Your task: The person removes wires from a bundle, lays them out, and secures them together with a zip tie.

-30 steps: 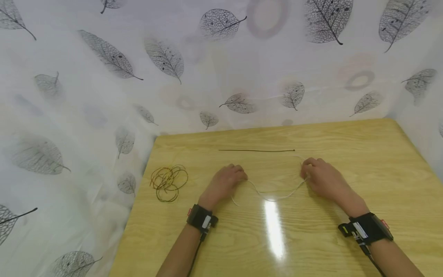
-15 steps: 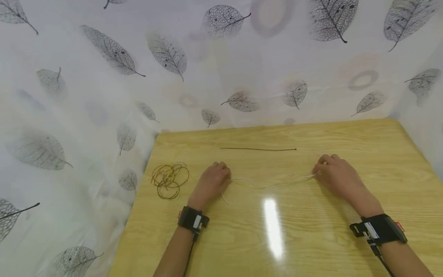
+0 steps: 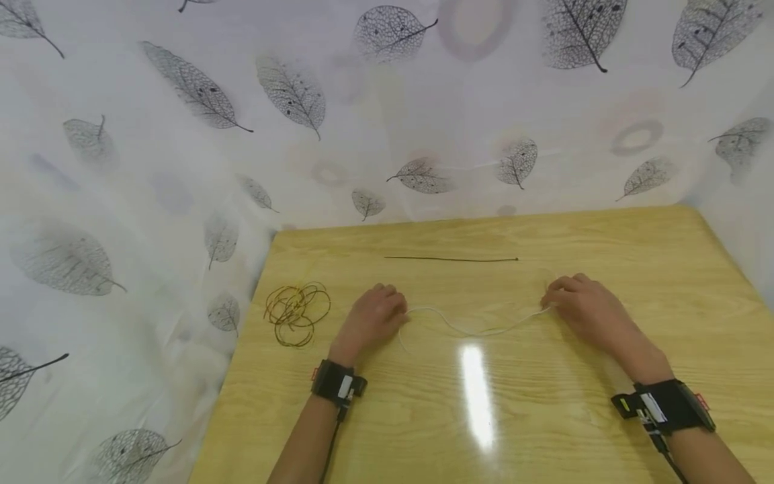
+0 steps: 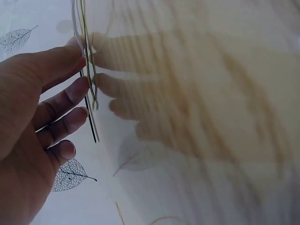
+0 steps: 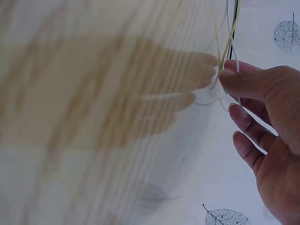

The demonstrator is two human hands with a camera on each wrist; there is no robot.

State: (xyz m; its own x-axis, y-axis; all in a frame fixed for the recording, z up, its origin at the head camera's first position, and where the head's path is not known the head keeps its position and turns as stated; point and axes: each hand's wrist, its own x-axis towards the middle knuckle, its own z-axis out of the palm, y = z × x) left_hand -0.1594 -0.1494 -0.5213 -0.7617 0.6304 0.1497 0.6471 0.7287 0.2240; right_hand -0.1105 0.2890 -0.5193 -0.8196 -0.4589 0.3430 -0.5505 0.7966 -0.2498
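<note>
A thin white cord runs in a slack curve over the wooden table between the two hands. My left hand pinches it near its left end, and a short tail hangs below. My right hand pinches the other end between thumb and forefinger. In the left wrist view the left hand has thumb and forefinger on the cord, its other fingers loosely bent. In the right wrist view the right hand grips white and yellow strands at the thumb tip.
A straight dark thin rod or cord lies across the table behind the hands. Left of the left hand sits a loose tangle of yellow and brown cord. A white leaf-printed curtain stands behind the table and along its sides.
The hands have moved apart, the left to the left and the right to the right. The cord straightened midway and sags again now, as the right hand came slightly back.
</note>
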